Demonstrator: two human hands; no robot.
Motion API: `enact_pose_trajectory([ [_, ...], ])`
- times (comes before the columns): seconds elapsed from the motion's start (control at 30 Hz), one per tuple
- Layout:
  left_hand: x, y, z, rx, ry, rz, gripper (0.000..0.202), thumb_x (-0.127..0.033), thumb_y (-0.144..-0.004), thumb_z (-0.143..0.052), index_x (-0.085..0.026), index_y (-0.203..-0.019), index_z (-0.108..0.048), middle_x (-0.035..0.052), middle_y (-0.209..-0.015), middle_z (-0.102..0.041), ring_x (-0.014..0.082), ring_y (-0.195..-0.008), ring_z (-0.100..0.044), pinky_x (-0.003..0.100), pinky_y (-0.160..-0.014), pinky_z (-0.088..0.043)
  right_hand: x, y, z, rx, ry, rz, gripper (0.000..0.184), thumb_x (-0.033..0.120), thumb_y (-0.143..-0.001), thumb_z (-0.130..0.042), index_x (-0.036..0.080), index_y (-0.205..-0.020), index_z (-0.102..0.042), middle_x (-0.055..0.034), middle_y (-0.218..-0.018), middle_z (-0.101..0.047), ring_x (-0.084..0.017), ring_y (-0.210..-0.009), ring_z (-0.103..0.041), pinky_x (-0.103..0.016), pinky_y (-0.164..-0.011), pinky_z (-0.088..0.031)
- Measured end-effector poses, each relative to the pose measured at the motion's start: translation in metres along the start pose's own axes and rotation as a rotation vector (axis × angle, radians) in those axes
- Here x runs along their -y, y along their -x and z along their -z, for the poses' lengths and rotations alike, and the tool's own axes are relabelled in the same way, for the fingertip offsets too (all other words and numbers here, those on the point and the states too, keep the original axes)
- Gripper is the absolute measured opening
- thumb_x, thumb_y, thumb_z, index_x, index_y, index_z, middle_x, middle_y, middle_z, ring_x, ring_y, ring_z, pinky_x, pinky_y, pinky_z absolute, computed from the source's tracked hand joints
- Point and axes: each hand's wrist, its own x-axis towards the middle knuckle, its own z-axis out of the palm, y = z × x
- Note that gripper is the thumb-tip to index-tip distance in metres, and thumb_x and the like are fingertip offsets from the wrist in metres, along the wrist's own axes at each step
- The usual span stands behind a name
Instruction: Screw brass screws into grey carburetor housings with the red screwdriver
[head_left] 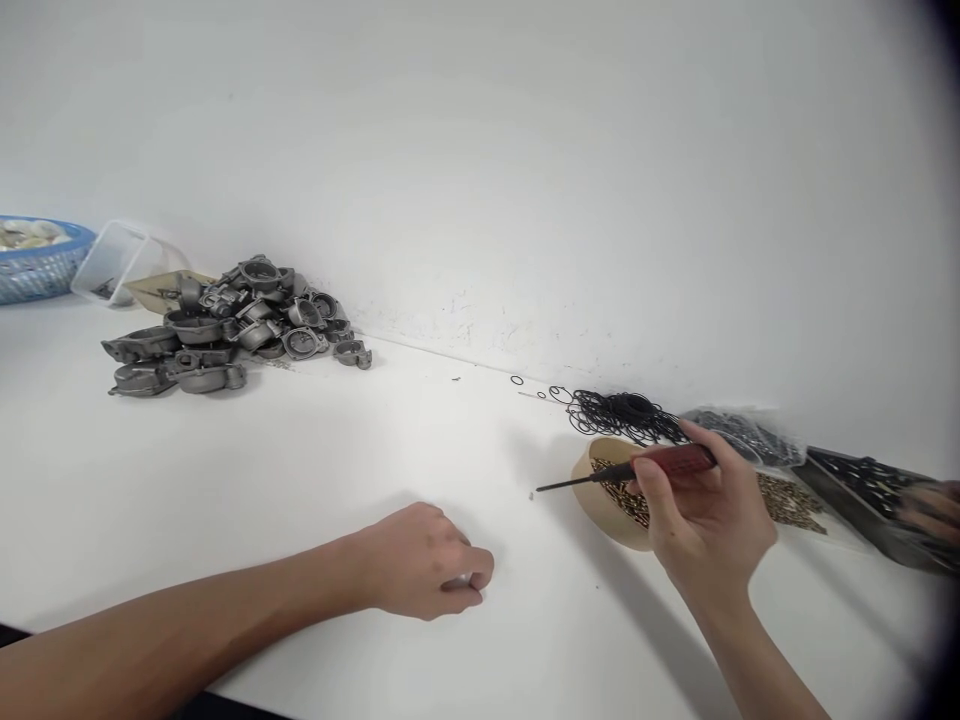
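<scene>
White wall backs the table. Above it, the right hand grips a screwdriver, likely light and stiff, best held by its red handle. The left hand is curled closed; whether around anything, one cannot tell.

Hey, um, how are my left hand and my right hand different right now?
Grip: your right hand holds a screwdriver, while your left hand is curled with no tool showing; whether it holds something small is unclear.
Height: your right hand is raised above the table, while your left hand is low, at or close to the surface.
Both hands are bare.
</scene>
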Motion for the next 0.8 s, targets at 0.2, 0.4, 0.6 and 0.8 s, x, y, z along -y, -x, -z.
enact_pose_trajectory([
  [0.2, -0.001, -0.001, 0.001, 0.017, 0.015, 0.007, 0.002, -0.022, -0.091, -0.063, -0.024, -0.091, -0.064, -0.0073, -0.061, -0.067, 0.0117, -0.055, -0.058, 0.025, -0.06, -0.041, -0.006, 0.006, -0.001, 0.121, 0.152, 0.04, 0.05, 0.034, -0.09, -0.073, 0.024, -0.138, -0.059, -0.0051, -0.095, -0.073, -0.021, -0.079, -0.073, -0.042, -0.082, -0.066],
  [0.4, -0.001, -0.002, 0.001, 0.002, -0.019, 0.004, 0.002, -0.023, -0.09, -0.064, -0.024, -0.089, -0.064, -0.0069, -0.06, -0.065, 0.0115, -0.053, -0.057, 0.025, -0.06, -0.042, -0.01, 0.008, -0.001, 0.142, 0.126, 0.03, 0.05, 0.034, -0.09, -0.072, 0.025, -0.137, -0.06, -0.0054, -0.096, -0.072, -0.021, -0.079, -0.073, -0.041, -0.083, -0.066],
  [0.6, 0.0, -0.001, 0.0, 0.008, -0.013, 0.01, 0.002, -0.023, -0.091, -0.063, -0.024, -0.089, -0.064, -0.0067, -0.062, -0.065, 0.0113, -0.053, -0.056, 0.025, -0.057, -0.039, -0.016, 0.009, -0.004, 0.169, 0.029, 0.026, 0.047, 0.033, -0.089, -0.073, 0.026, -0.134, -0.061, -0.0049, -0.096, -0.071, -0.019, -0.081, -0.071, -0.039, -0.08, -0.067],
  [0.8, -0.001, -0.001, 0.001, 0.028, -0.026, 0.022, 0.004, -0.026, -0.092, -0.061, -0.024, -0.089, -0.063, -0.0061, -0.059, -0.062, 0.0116, -0.052, -0.052, 0.026, -0.056, -0.036, -0.012, 0.011, -0.008, 0.164, -0.034, 0.031, 0.041, 0.027, -0.086, -0.076, 0.024, -0.125, -0.064, -0.0068, -0.101, -0.071, -0.021, -0.085, -0.073, -0.041, -0.077, -0.067],
])
